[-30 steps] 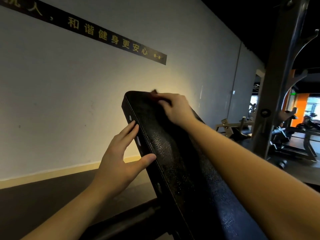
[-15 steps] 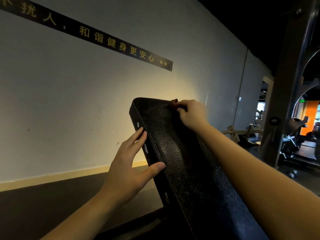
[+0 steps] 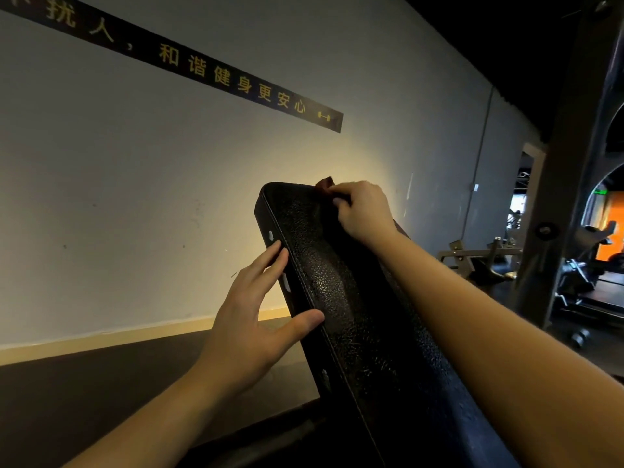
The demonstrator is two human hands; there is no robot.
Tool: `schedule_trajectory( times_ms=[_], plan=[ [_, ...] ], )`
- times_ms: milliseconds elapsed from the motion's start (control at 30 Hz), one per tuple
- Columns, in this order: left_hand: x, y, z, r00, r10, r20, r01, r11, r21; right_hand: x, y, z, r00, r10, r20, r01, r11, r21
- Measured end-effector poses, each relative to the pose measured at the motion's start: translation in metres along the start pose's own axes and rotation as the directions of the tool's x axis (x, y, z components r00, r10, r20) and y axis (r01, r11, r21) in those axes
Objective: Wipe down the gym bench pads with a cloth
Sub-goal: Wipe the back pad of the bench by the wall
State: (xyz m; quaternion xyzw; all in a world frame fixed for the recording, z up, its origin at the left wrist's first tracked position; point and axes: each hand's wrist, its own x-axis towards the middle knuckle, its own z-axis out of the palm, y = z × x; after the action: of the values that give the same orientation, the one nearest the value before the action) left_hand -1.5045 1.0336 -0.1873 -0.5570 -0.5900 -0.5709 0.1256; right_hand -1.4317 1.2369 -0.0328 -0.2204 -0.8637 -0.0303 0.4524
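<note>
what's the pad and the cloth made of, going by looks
The pad looks like vinyl or faux leather: black, pebbled grain, slight sheen, stitched edge seam. The cloth is dark reddish and bunched under the right hand; its fabric is unclear.

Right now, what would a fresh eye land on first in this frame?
The black textured bench pad tilts up through the centre. The right hand grips a dark reddish cloth at its top edge, and the left hand rests flat-fingered against its left side with the thumb on the face. Upper left, a black banner with gold characters slants across the pale wall.
</note>
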Motion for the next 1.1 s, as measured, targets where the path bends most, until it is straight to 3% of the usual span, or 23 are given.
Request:
schedule_trajectory(
  times_ms=[100, 200, 300, 433, 500, 633, 700, 733, 800, 867, 900, 933, 1000, 1067, 1100],
  plan=[
    [0.001, 0.0, 0.003, 1.0, -0.001, -0.01, 0.001, 1.0, -0.002, -0.056, -0.002, -0.024, 0.974, -0.226, 0.019, 0.226, 0.974, 0.007],
    [0.002, -0.001, 0.006, 1.0, -0.007, -0.017, 0.007, 1.0, -0.005, -0.076, 0.005, -0.031, 0.948, -0.319, -0.002, 0.319, 0.946, 0.054],
    [0.0, -0.002, 0.005, 1.0, -0.001, -0.013, 0.001, 1.0, -0.003, -0.037, 0.003, -0.013, 0.978, -0.209, -0.018, 0.209, 0.978, -0.005],
    [0.001, -0.002, 0.003, 1.0, 0.011, -0.013, -0.011, 1.0, 0.0, 0.016, -0.007, 0.008, 1.0, -0.009, -0.027, 0.011, 0.998, 0.057],
    [0.002, -0.001, 0.003, 1.0, 0.009, -0.013, -0.009, 1.0, 0.0, 0.012, -0.015, 0.007, 0.999, 0.021, -0.032, -0.018, 0.996, 0.084],
    [0.0, 0.0, 0.003, 1.0, 0.006, -0.018, -0.006, 1.0, -0.004, -0.056, -0.022, -0.013, 0.951, -0.307, -0.025, 0.305, 0.931, 0.201],
    [0.001, 0.0, 0.003, 1.0, -0.005, -0.015, 0.005, 1.0, -0.006, -0.067, -0.001, -0.023, 0.927, -0.375, 0.003, 0.371, 0.918, 0.138],
    [0.001, 0.0, 0.003, 1.0, -0.008, -0.004, 0.008, 1.0, -0.007, -0.063, 0.015, -0.027, 0.951, -0.31, 0.007, 0.308, 0.948, 0.079],
    [0.0, -0.001, 0.001, 1.0, -0.001, -0.001, 0.001, 1.0, -0.016, -0.051, 0.052, -0.035, 0.998, 0.059, -0.008, -0.059, 0.998, 0.027],
    [0.0, 0.0, 0.001, 1.0, 0.0, -0.014, -0.001, 1.0, -0.022, -0.044, 0.068, -0.035, 0.923, 0.38, -0.059, -0.375, 0.924, 0.076],
    [0.0, 0.0, 0.002, 1.0, 0.004, -0.017, -0.005, 1.0, -0.023, -0.042, 0.061, -0.03, 0.919, 0.386, -0.079, -0.38, 0.921, 0.082],
    [0.0, 0.0, 0.003, 1.0, 0.006, -0.02, -0.006, 1.0, -0.021, -0.043, 0.045, -0.023, 0.948, 0.306, -0.087, -0.299, 0.95, 0.085],
    [0.001, 0.001, 0.003, 1.0, 0.004, -0.02, -0.005, 1.0, -0.017, -0.052, 0.004, -0.018, 0.998, -0.015, -0.054, 0.023, 0.989, 0.145],
    [0.0, -0.001, 0.002, 1.0, -0.001, -0.005, 0.001, 1.0, -0.015, -0.063, -0.017, -0.021, 0.96, -0.28, -0.007, 0.277, 0.946, 0.168],
    [0.001, -0.002, 0.001, 1.0, -0.002, -0.005, 0.002, 1.0, -0.015, -0.063, -0.012, -0.023, 0.951, -0.308, -0.006, 0.305, 0.94, 0.152]
  ],
)
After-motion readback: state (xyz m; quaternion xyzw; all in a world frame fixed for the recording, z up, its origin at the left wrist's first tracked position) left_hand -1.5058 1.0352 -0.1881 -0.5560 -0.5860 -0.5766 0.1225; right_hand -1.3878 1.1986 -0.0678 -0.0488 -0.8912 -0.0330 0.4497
